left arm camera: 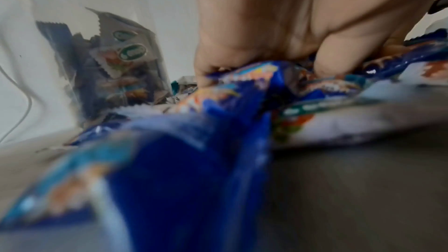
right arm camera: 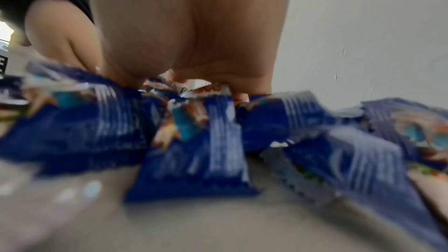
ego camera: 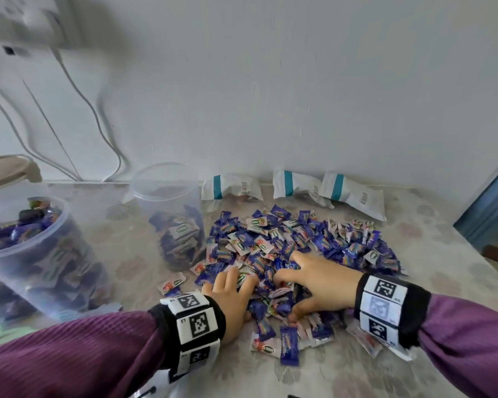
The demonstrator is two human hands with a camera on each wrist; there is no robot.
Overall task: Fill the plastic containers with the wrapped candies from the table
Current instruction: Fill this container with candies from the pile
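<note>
A heap of blue and white wrapped candies (ego camera: pixel 299 242) lies on the table. My left hand (ego camera: pixel 237 294) digs into the heap's near left side, fingers curled round several wrappers. Facing it, my right hand (ego camera: pixel 305 285) has fingers and thumb curled over more candies. The left wrist view shows the left hand (left arm camera: pixel 254 55) bunching blue candies (left arm camera: pixel 194 141). In the right wrist view the right hand (right arm camera: pixel 189 35) presses into blurred candies (right arm camera: pixel 194 141). A clear container (ego camera: pixel 170 214), partly filled, stands left of the heap and shows in the left wrist view as the container (left arm camera: pixel 116 64). A larger container (ego camera: pixel 32 254) at far left is nearly full.
A beige lid (ego camera: pixel 9 170) sits behind the large container. Three white bags with teal stripes (ego camera: pixel 293 188) lie along the wall behind the heap. White cables (ego camera: pixel 98 124) hang down the wall at the left. The table edge (ego camera: pixel 477 254) runs along the right.
</note>
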